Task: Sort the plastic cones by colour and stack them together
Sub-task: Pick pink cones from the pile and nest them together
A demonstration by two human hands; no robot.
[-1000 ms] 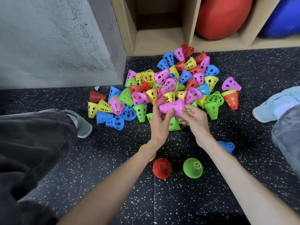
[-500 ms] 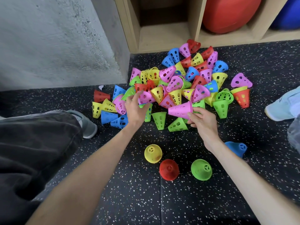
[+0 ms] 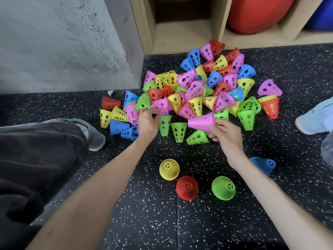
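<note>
Fingers of the left hand (image 3: 146, 121), half a second earlier just reaching into the pile (image 3: 196, 91), now pinched a loose pink cone (image 3: 160, 106) at its near edge; the right hand (image 3: 226, 131) gripped the pink stack (image 3: 201, 122) beside it, ready to receive another.

The floor (image 3: 180, 222) is black rubber with small white specks. At the far left stands a rough grey concrete wall (image 3: 63, 42). To its right is a light wooden shelf (image 3: 182, 33) with open compartments at floor level.
</note>
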